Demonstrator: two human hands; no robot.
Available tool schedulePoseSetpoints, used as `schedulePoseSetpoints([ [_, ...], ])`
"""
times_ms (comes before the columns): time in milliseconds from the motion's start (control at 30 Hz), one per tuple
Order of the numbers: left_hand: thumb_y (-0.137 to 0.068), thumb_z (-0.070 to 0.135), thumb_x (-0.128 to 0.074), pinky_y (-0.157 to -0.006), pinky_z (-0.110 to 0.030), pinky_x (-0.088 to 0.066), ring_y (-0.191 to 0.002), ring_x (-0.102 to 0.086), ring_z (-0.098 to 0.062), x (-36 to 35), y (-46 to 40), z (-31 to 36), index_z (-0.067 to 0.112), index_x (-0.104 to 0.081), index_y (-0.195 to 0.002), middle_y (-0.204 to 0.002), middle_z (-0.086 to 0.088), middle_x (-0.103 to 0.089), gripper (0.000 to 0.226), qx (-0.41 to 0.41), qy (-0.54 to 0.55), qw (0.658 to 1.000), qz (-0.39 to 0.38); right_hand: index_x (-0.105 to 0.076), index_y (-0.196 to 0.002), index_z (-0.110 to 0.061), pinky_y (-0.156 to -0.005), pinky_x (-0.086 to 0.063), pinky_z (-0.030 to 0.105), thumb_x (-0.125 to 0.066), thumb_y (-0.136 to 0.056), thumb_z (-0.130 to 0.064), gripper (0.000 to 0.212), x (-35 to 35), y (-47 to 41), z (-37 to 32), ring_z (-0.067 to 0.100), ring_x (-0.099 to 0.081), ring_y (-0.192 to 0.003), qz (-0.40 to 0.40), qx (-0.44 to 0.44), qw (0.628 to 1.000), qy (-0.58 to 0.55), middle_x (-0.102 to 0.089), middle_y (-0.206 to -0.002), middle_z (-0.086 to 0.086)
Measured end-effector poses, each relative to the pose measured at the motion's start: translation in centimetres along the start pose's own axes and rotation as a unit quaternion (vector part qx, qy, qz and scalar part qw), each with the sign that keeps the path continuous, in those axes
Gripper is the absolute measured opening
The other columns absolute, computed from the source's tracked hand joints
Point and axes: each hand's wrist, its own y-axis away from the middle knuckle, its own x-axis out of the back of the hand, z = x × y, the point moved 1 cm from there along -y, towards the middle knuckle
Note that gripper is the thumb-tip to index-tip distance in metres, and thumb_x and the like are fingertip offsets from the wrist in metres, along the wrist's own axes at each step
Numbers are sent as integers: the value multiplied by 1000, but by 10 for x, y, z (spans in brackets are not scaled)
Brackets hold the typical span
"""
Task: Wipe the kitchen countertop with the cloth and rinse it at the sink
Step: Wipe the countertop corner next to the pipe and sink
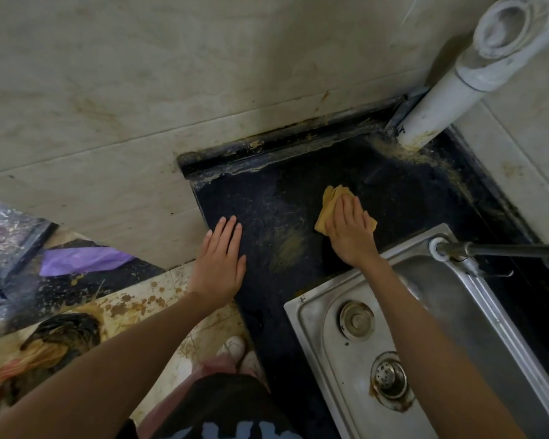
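A dark countertop (393, 198) with dusty yellowish smears runs from the tiled wall to a steel sink (308, 307). My right hand (351, 231) presses flat on a crumpled yellow cloth (330, 201) lying on the counter just beyond the sink's far corner. My left hand (219, 264) rests flat, fingers straight, on the counter's left edge. A pale smear (287, 248) lies between the two hands. The sink basin holds two drains (389, 378) and looks dry.
A metal tap spout (501, 250) reaches over the sink from the right. A white pipe (441, 103) stands in the back corner with grime at its foot. Below left, the stained floor holds a purple bag (83, 259) and a dark broom head (64, 334).
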Motion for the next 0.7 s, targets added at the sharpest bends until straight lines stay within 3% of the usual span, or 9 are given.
schedulePoseSetpoints([
  [100,-93,38,-14,-114,-35,-1,-142,-7,-22,0,0,0,5,-21,-145,-154,-11,-18,62,2,2,1000,1,-16,-146,2,-113,-8,43,-6,-98,-39,64,-19,62,-15,35,-16,-142,26,45,998,27,-18,-154,19],
  [200,-93,38,-14,-114,-34,0,-142,-6,-22,0,0,0,5,-19,-145,-154,-10,-17,62,2,4,1000,0,-42,-134,6,-104,-19,41,-24,-94,-34,59,-37,93,-32,38,-43,-128,16,72,996,49,-45,-139,22],
  [300,-92,38,-13,-114,-36,-3,-143,-5,-22,1,0,0,5,-18,-145,-154,-10,-16,63,2,9,1000,0,-41,-134,7,-102,-25,43,-25,-91,-29,59,-28,72,-15,40,-44,-127,42,32,998,45,-44,-139,25],
  [367,-93,38,-14,-114,-37,-5,-142,-7,-23,1,0,0,5,-21,-145,-154,-11,-18,62,3,13,1000,1,-24,-143,5,-109,-19,43,-17,-96,-30,60,-10,46,15,37,-25,-139,63,-63,996,28,-25,-150,24],
  [467,-93,37,-15,-114,-38,-6,-142,-9,-24,2,1,0,4,-23,-144,-153,-12,-20,62,-1,19,1000,3,-5,-147,1,-115,-7,42,-19,-101,-30,57,2,26,38,31,-3,-144,24,-168,986,-10,-5,-157,17],
  [533,-93,37,-15,-114,-38,-6,-142,-10,-25,3,1,1,3,-24,-144,-153,-12,-21,62,-3,25,1000,4,-11,-146,2,-115,-7,43,-15,-100,-31,57,-3,35,23,34,-7,-143,48,-163,985,-21,-10,-155,20],
  [600,-93,37,-16,-113,-38,-7,-142,-11,-25,3,1,1,3,-25,-143,-152,-13,-22,62,-3,29,1000,4,-27,-141,7,-112,-15,45,-13,-93,-31,63,-16,59,-5,39,-26,-137,69,-119,990,-19,-27,-148,26],
  [700,-93,37,-16,-113,-38,-6,-142,-10,-25,3,0,1,3,-25,-143,-152,-12,-21,62,-3,31,1000,4,-43,-133,6,-106,-32,49,-28,-88,-24,56,-41,105,-66,40,-44,-127,76,-29,997,-3,-43,-139,27],
])
